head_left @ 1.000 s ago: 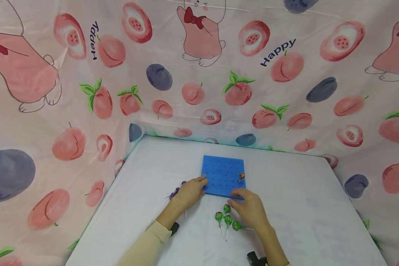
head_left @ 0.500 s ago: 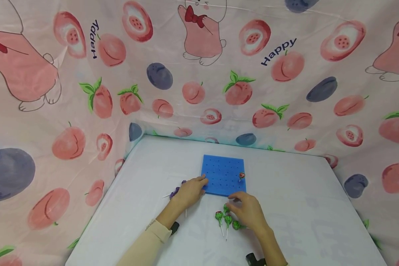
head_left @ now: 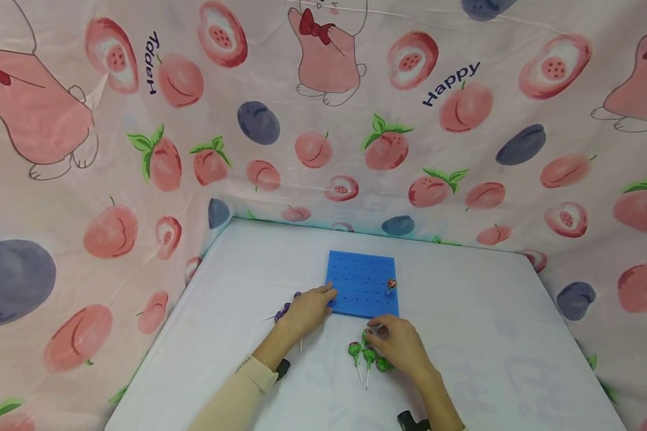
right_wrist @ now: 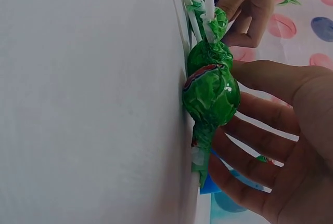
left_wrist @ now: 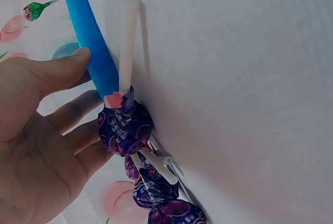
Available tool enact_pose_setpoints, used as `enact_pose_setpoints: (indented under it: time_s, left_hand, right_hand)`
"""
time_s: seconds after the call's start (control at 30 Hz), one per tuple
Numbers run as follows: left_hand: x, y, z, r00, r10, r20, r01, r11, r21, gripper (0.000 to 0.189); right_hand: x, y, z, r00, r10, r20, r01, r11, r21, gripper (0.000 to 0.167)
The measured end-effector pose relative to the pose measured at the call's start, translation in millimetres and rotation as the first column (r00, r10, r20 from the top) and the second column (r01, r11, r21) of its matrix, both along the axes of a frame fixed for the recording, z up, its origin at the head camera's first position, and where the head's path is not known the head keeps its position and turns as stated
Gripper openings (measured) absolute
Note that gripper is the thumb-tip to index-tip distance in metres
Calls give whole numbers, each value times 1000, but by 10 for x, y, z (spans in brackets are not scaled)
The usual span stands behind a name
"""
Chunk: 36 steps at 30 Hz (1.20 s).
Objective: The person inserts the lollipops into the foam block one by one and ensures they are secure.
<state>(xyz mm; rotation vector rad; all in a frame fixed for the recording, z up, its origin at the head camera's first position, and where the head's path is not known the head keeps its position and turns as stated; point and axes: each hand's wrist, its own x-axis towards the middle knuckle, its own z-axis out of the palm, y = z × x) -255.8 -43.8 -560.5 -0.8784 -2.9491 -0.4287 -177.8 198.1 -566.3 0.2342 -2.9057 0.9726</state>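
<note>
My left hand (head_left: 311,311) holds the near left corner of a blue board (head_left: 356,269) dotted with rows of small holes. In the left wrist view its thumb lies on the board's edge. Purple-wrapped lollipops (left_wrist: 125,130) lie right beside that hand, partly hidden by it in the head view. My right hand (head_left: 401,344) hovers low over several green-wrapped lollipops (head_left: 369,357) in front of the board, thumb at the head of the farthest one. In the right wrist view its fingers spread loosely behind a nearer green lollipop (right_wrist: 212,96).
One red-and-orange lollipop (head_left: 392,284) stands upright near the board's right edge. The white table (head_left: 490,335) is backed and flanked by a fruit-print cloth (head_left: 313,149). Dark wrist camera mounts (head_left: 410,420) sit below the wrists.
My right hand has shifted slightly left, bringing thumb and index finger to the farthest green lollipop. My left hand and the board have stayed nearly still.
</note>
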Motion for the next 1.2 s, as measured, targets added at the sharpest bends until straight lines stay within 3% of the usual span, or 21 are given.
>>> enact_pose_setpoints:
  time_s: [0.33,1.2]
  left_hand:
    - [-3,8,-12,1000,6,9,-6,1000,-5,35]
    - [-15,15,-26,1000,4,-5,-4,1000,-4,32]
  right_hand:
    - [-10,-2,-29,999,39,25,-39,999,-4,20]
    - [-35,13,-94,994,103,-33,-104,994,-36,20]
